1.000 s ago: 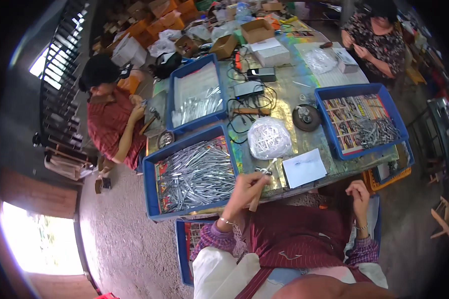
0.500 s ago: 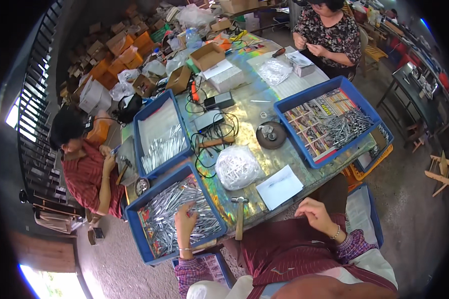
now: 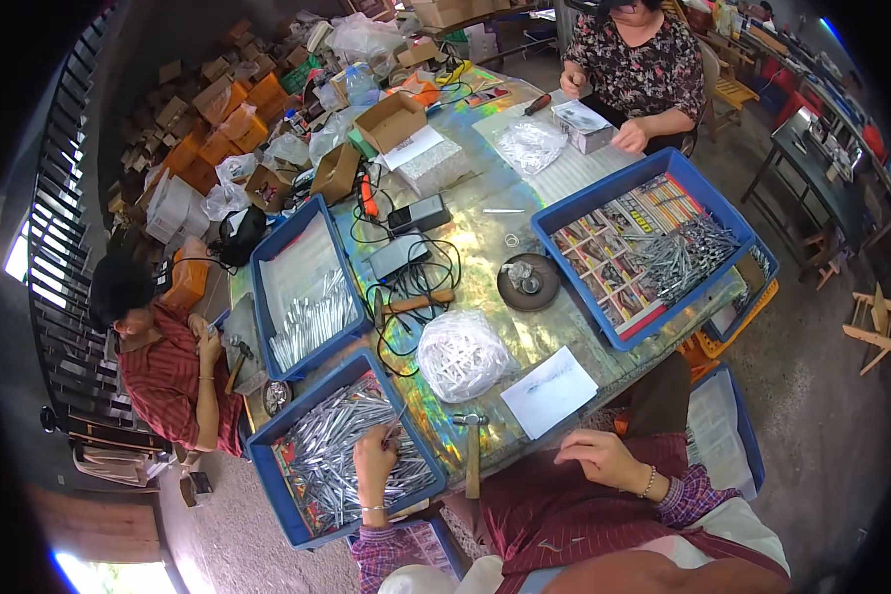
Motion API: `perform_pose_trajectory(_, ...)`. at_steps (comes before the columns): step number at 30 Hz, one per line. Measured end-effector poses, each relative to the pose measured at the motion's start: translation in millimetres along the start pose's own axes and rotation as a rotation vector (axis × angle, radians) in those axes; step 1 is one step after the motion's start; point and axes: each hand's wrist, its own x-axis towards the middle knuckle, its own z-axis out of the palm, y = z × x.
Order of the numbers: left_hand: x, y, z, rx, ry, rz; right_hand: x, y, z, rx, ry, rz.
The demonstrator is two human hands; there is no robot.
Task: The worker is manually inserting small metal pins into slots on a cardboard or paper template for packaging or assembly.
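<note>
"Left hand (image 3: pixel 374 460)?"
"Sits left of the ball-peen hammer (image 3: pixel 473 461); fingers curl down onto slim metal rods (image 3: pixel 319 457). Whether it pinches one, cannot tell."
"Rods?"
"Lie heaped in a blue tray (image 3: pixel 270 495), left of the hammer."
"Right hand (image 3: pixel 604 459)?"
"Hangs right of the hammer, back upward, fingers loosely bent, slightly spread."

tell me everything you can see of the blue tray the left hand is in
The rectangular blue plastic-looking tray has raised walls and lies open side up at the near left corner of the shiny-topped table. A loose pile of slim silvery metal-looking pieces covers most of its floor, over a colourful printed lining showing along the left. The person's bare left hand is down among the pieces.
</note>
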Motion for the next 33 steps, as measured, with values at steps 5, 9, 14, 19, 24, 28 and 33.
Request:
perform_pose_trajectory(5,-2.9,1.7,-1.7,0.102,0.090,0.049,5.1,-5.4,-4.4,0.048,0.017,0.010)
perform_pose_trajectory(9,-7.8,11.4,-18.5,0.054,0.164,0.007,5.4,-7.3,-4.3,0.119,0.000,0.069)
perform_pose_trajectory(14,-13.7,37.6,-46.0,-0.083,0.338,-0.106,9.8,-9.2,-1.1,0.298,0.021,0.109)
perform_pose_trajectory(19,-8.9,105.8,-53.9,-0.421,0.370,0.203,17.4,-14.1,-0.3,0.817,-0.104,0.495)
perform_pose_trajectory(24,-27.2,179.3,-21.1,-0.368,-0.141,0.810,29.8,-14.5,6.3,1.561,-0.160,0.865)
perform_pose_trajectory(28,-27.3,203.1,29.1,-0.335,-0.197,1.073,11.7,3.3,7.0,1.727,0.031,0.940)
perform_pose_trajectory(33,11.5,188.0,17.6,-0.451,-0.006,0.810,0.2,15.9,4.0,1.704,0.122,0.960)
